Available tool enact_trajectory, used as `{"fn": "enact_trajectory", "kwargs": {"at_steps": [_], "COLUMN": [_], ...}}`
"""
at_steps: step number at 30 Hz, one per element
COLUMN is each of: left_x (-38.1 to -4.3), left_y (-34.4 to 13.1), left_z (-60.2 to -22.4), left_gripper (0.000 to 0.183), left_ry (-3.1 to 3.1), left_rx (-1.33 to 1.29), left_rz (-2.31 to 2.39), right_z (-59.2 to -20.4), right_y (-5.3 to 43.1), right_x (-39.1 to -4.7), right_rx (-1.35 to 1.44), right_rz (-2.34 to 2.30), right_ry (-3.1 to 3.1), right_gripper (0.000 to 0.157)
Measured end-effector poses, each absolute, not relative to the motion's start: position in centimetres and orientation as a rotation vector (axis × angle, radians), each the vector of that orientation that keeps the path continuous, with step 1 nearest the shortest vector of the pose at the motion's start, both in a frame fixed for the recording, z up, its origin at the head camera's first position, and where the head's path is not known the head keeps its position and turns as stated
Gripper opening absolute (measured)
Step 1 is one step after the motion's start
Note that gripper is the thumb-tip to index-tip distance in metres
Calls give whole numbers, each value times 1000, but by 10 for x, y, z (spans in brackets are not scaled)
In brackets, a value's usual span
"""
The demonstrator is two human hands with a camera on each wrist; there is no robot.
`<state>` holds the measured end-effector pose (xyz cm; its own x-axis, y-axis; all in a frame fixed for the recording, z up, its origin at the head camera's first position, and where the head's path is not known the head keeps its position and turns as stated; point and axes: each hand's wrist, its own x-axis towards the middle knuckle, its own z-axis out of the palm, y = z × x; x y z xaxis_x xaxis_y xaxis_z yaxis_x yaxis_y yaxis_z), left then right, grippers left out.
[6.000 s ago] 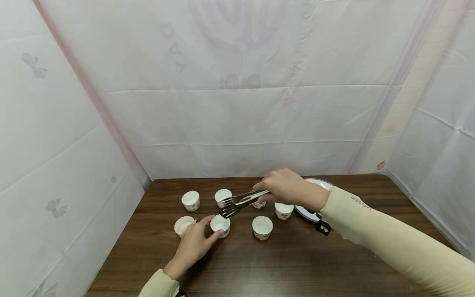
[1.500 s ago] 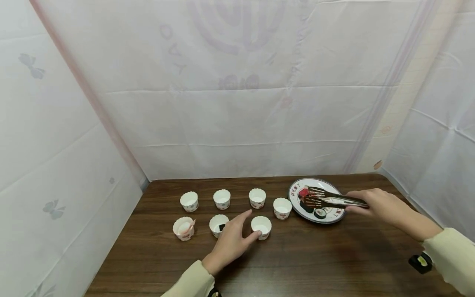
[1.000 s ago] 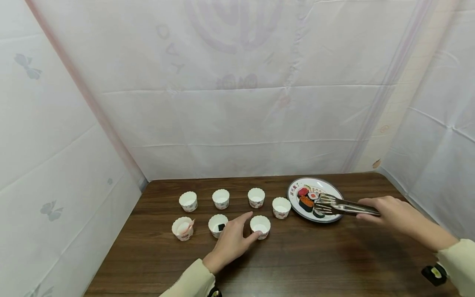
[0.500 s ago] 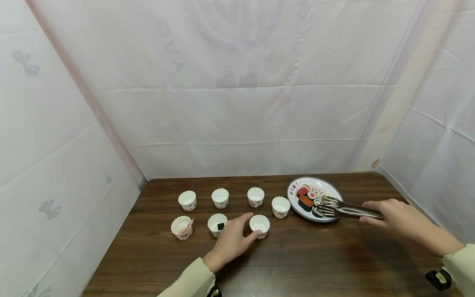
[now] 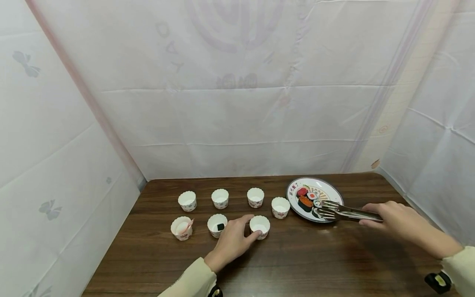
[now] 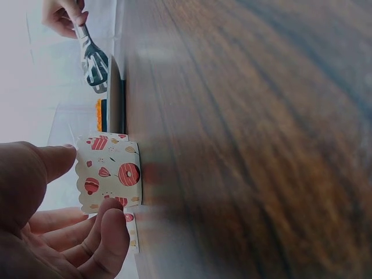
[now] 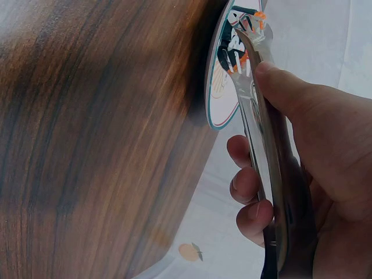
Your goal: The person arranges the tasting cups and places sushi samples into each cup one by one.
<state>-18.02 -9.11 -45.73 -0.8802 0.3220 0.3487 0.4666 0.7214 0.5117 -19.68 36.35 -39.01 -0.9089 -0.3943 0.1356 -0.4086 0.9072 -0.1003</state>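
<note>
My left hand point(image 5: 233, 237) holds a scalloped white paper baking cup point(image 5: 259, 228) in the front row, thumb at the near rim and fingers on the opposite side. The left wrist view shows the cup's red cake print point(image 6: 129, 174). My right hand point(image 5: 393, 218) grips metal serving tongs point(image 5: 350, 213) with slotted, fork-like ends. These tips lie over the right side of a round white plate point(image 5: 331, 191), slightly spread, at a dark-edged sushi roll partly hidden beneath them. Also on the plate are an orange-topped sushi point(image 5: 306, 203), a red-topped one point(image 5: 302, 192) and a small roll point(image 5: 312, 196).
Left of my left hand, one baking cup point(image 5: 214, 232) contains a small black-wrapped piece point(image 5: 220, 227). Another cup point(image 5: 182, 234) has a pinkish item point(image 5: 189, 225). Several more cups stand behind, one point(image 5: 280, 208) close beside the plate. White cloth point(image 5: 222, 136) hangs behind the wooden table point(image 5: 297, 268).
Over six seconds, my left hand has moved one cup to the right. The tongs have gone from above the cups to the plate, and a black-wrapped piece now sits in the middle front cup.
</note>
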Motion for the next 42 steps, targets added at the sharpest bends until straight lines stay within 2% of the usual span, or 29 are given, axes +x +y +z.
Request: {"fn": "enact_trajectory", "kwargs": {"at_steps": [9, 42], "left_x": [-181, -181], "left_y": [-92, -91], "left_z": [-457, -459], "left_gripper": [46, 47], "left_ry": [-2701, -2727], "left_rx": [-616, -589], "left_rz": [-897, -902], "right_z": [-390, -391], "right_y": [359, 363], "right_x": [-199, -197], "right_rx": [640, 648], "right_rz": [187, 174], "right_ry": [-2964, -2932], "right_gripper": [35, 35]}}
